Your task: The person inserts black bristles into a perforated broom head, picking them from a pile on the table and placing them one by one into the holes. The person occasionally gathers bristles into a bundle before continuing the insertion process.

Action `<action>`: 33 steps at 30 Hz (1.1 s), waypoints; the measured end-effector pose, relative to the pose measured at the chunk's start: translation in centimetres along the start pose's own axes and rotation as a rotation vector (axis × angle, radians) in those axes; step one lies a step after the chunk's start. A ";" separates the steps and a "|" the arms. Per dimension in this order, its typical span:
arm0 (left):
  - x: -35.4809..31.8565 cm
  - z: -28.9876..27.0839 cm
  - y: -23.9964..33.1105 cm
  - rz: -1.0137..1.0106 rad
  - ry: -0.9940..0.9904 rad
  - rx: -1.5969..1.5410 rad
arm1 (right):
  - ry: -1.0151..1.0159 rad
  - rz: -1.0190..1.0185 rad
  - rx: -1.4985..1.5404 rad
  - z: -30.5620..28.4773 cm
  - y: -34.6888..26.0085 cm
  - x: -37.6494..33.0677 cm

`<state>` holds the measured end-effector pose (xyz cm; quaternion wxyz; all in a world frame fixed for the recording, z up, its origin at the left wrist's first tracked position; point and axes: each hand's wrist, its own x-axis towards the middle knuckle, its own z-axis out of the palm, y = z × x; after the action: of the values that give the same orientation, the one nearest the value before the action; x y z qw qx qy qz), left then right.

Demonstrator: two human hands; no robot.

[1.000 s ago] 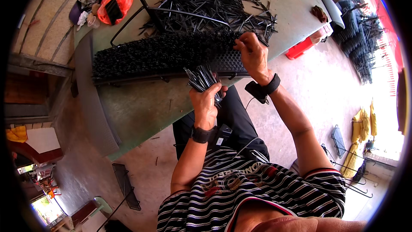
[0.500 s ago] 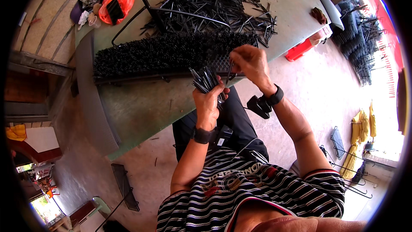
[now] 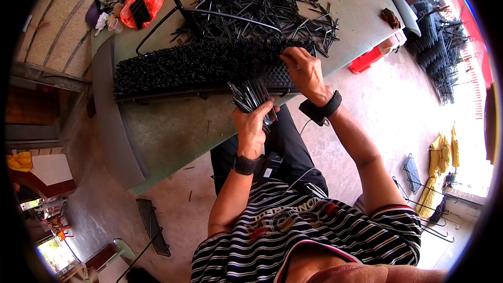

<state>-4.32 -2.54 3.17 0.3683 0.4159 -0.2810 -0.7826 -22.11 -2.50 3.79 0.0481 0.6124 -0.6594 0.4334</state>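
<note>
My left hand (image 3: 252, 126) is wrapped round a bundle of thin black strips (image 3: 248, 96), whose ends fan out up and to the left. It is just in front of a long black mesh rack (image 3: 173, 96) lying across the table. Densely packed black strips (image 3: 183, 68) stand up like bristles over most of the rack. Toward its right end, bare mesh (image 3: 283, 78) with small holes shows. Over that right part my right hand (image 3: 306, 75) is closed in a pinch, fingertips at the bristles. Whatever it pinches is hidden.
A loose heap of black strips (image 3: 257, 5) lies behind the rack on the green table (image 3: 173, 131). Thin metal bars (image 3: 230, 17) rise over the rack. An orange bag (image 3: 152, 3) with a phone sits at back left; a red container (image 3: 365, 61) is beyond the right edge.
My right hand has moved up and away from the bundle to the rack's right part; the strip seen at its fingers is now out of sight. My left hand has barely moved.
</note>
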 end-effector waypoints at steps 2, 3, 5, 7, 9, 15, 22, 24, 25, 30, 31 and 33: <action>-0.1 0.1 0.0 0.012 -0.008 -0.009 | -0.148 -0.116 -0.146 -0.3 0.3 0.2; -0.1 0.2 0.0 0.022 -0.017 -0.016 | -0.132 -0.153 -0.173 -0.3 0.3 0.3; -0.1 0.2 0.0 0.052 -0.019 -0.037 | -0.085 0.048 -0.067 -0.8 -1.5 0.3; -0.1 0.4 -0.2 0.081 -0.018 -0.066 | -0.158 0.280 0.101 -1.1 -2.8 -0.2; -0.4 0.7 -0.1 0.057 -0.040 -0.026 | -0.387 0.470 0.345 -1.2 -3.5 -0.8; 0.0 0.5 -1.0 0.119 -0.032 -0.010 | -0.386 0.523 0.354 -0.7 -3.8 -2.5; 0.4 -0.7 -0.7 0.014 0.085 -0.027 | -0.177 0.636 0.441 -1.3 -4.7 -1.5; 0.5 -1.2 -0.7 0.025 0.067 -0.030 | -0.018 0.541 0.426 -1.1 -4.8 -1.1; 0.5 -1.2 -0.5 0.023 0.059 -0.029 | 0.067 0.437 0.400 -0.8 -4.3 -0.8; 0.2 -1.1 0.0 0.021 0.040 -0.008 | 0.146 0.216 0.287 0.0 -3.0 -0.1; 0.2 -1.1 -0.1 0.022 0.042 -0.003 | 0.132 0.214 0.273 0.2 -2.7 -0.1; 0.3 -1.2 -0.1 0.024 0.042 -0.003 | 0.107 0.209 0.244 0.6 -2.2 -0.3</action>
<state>-3.45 -2.88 2.38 0.3841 0.4283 -0.2767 -0.7697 -19.86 -2.39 4.38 -0.0369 0.5180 -0.6583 0.5449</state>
